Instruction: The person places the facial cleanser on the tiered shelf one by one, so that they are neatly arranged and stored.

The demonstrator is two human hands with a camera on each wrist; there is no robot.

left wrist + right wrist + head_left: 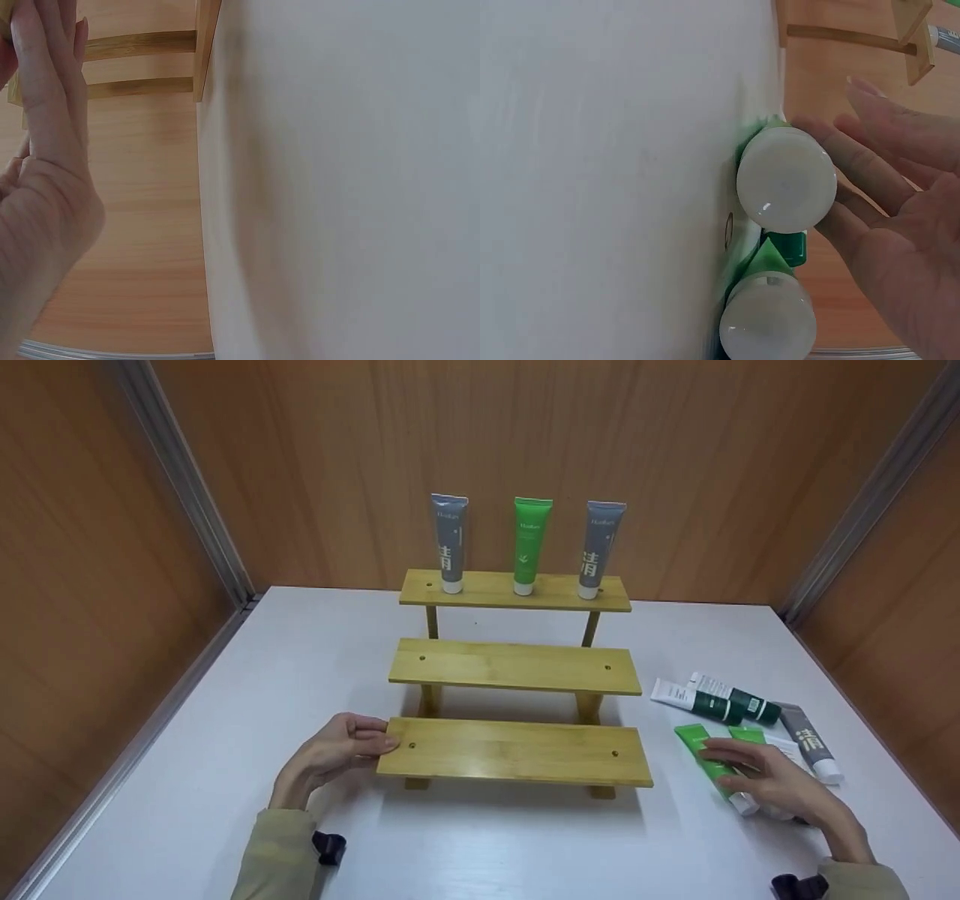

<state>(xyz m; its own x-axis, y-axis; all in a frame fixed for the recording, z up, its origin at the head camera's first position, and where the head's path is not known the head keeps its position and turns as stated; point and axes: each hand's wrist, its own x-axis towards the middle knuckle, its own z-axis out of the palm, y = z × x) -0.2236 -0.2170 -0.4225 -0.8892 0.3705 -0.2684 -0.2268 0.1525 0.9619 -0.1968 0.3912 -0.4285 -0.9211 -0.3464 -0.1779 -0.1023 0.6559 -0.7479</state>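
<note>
A three-tier bamboo stand (517, 754) stands mid-table. My left hand (330, 754) pinches the left end of its lowest shelf, thumb on top; in the left wrist view the hand's fingers (49, 97) reach up along the wood. Over on the right, my right hand (780, 780) is above a green squeeze tube (694, 737) lying on the table. Seen from the right wrist, the fingers are beside the tube's white cap (787, 180) and the thumb is well apart from it. Whether the fingertips touch the tube cannot be told.
On the top shelf stand a blue-grey tube (450, 536), a green tube (531, 536) and another blue-grey tube (601, 540), caps down. Dark green and white tubes (712, 706) and a grey tube (808, 739) lie around the right hand. Wood-look panels (487, 450) enclose the table.
</note>
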